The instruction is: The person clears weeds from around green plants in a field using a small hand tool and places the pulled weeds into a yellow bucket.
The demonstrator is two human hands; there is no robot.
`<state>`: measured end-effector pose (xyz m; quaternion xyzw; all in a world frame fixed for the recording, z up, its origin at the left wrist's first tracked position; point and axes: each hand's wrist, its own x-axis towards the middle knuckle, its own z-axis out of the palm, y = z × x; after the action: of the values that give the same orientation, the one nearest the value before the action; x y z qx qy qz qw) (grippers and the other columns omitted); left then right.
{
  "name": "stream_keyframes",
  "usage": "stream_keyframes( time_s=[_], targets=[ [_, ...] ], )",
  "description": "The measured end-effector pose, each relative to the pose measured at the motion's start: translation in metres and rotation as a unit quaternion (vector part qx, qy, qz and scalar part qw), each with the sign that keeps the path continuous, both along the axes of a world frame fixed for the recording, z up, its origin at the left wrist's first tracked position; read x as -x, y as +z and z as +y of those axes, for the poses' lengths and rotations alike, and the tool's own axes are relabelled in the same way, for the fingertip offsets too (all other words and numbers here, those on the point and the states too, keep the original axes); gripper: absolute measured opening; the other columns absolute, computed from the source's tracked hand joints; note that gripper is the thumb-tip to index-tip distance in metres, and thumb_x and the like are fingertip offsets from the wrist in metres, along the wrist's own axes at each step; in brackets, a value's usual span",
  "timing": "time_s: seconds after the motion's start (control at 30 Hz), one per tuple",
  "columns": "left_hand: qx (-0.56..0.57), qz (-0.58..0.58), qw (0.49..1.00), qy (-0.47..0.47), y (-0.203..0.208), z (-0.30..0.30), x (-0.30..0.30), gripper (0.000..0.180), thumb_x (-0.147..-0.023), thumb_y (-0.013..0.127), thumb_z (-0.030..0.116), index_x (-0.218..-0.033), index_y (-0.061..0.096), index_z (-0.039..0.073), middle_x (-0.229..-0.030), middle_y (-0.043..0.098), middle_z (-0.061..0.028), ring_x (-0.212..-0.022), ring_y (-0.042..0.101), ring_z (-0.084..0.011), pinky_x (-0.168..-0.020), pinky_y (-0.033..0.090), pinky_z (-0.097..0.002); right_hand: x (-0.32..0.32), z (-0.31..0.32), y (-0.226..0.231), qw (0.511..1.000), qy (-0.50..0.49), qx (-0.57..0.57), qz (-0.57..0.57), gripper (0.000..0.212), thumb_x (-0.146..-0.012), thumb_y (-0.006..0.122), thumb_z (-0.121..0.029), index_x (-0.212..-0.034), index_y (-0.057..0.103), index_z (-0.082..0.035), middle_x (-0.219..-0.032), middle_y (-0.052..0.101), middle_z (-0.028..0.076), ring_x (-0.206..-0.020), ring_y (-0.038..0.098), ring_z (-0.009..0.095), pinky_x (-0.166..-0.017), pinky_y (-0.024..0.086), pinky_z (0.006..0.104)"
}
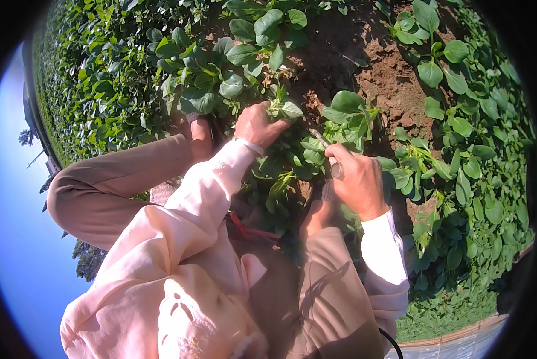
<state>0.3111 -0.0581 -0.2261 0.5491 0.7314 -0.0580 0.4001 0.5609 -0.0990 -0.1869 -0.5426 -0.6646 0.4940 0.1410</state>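
Observation:
My left hand [259,124] is closed around a small leafy green plant [285,109], whose pale leaves stick out past the fingers. My right hand [359,181] grips a hand tool by its round handle [336,170]. From the fist its thin metal shaft [319,137] slants up and left toward the ground near my left hand. The working end is too small and shaded to make out. Between and below the hands grow broad-leaved green plants [347,113], close to the tool.
Brown bare soil [394,84] runs between the rows. Dense green leaves [95,90] cover the left side, and more leafy plants [460,161] stand at the right. My bent knees [80,200] flank the work area. A red strip [250,230] lies between my legs.

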Motion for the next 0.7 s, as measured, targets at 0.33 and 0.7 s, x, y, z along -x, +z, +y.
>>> stream_keyframes(
  time_s=[0.33, 0.7],
  targets=[
    [0.068, -0.201, 0.958, 0.193, -0.021, 0.0, 0.029, 0.024, -0.075, 0.071, 0.009, -0.098, 0.068, 0.001, -0.083, 0.069, -0.0074, -0.071, 0.064, -0.0176, -0.068, 0.053, -0.0325, 0.052, -0.007, -0.009, 0.977, -0.155, 0.102, 0.107, 0.019, -0.078, 0.064, 0.0, -0.092, 0.059, -0.011, -0.064, 0.061, 0.014, -0.062, 0.063, 0.035, -0.054, 0.046, 0.0396],
    [0.022, -0.307, 0.93, 0.202, 0.001, -0.001, 0.054, 0.019, -0.086, 0.062, 0.003, -0.105, 0.067, 0.002, -0.093, 0.067, 0.002, -0.084, 0.058, -0.008, -0.075, 0.047, -0.0239, -0.001, -0.007, 0.013, 0.992, -0.102, 0.049, 0.05, 0.032, -0.073, 0.06, 0.008, -0.1, 0.06, -0.009, -0.072, 0.063, 0.015, -0.067, 0.065, 0.034, -0.057, 0.048, 0.0376]
  ],
)
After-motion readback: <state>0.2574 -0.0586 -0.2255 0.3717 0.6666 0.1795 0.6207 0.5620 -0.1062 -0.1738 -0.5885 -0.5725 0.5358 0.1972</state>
